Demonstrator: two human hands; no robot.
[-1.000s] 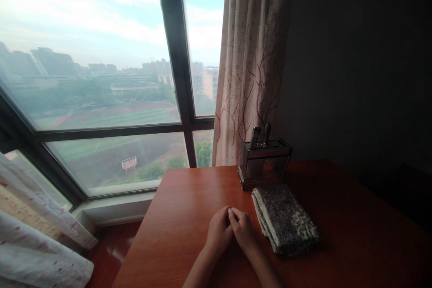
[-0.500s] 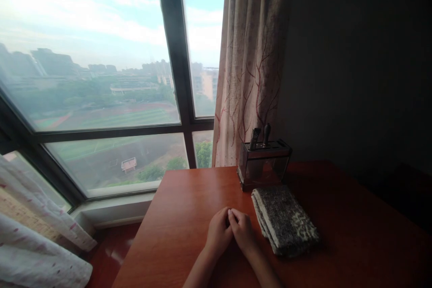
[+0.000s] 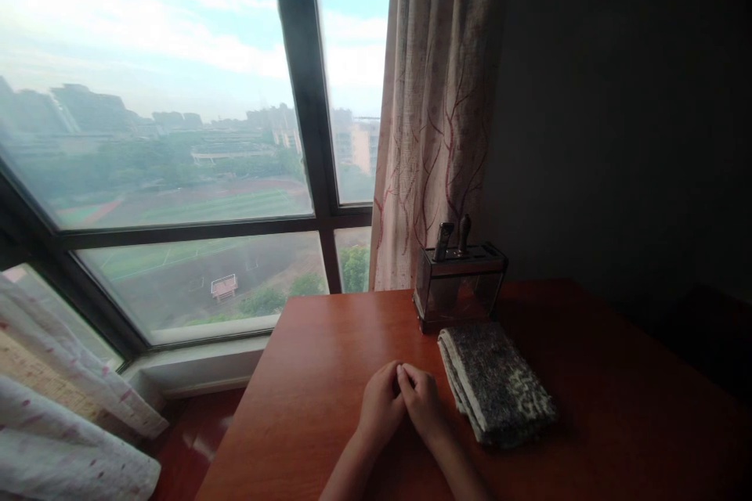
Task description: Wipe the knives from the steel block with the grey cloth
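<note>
My left hand (image 3: 381, 399) and my right hand (image 3: 421, 398) rest together on the reddish-brown wooden table (image 3: 317, 360), touching at the thumbs and fingertips. Both have their fingers curled closed, and I see nothing held in either one. The undersides of the hands are hidden. Just right of my right hand lies a folded grey towel (image 3: 497, 383) with a pale pattern at one corner. Behind the towel stands a knife block (image 3: 461, 290) with see-through sides. Two dark handles stick up from its top slots.
A window (image 3: 193, 172) with dark frames fills the left side, above a low white sill (image 3: 205, 368). One patterned curtain (image 3: 435, 109) hangs behind the table, and another curtain (image 3: 70, 438) is at the lower left. The right side is in deep shadow.
</note>
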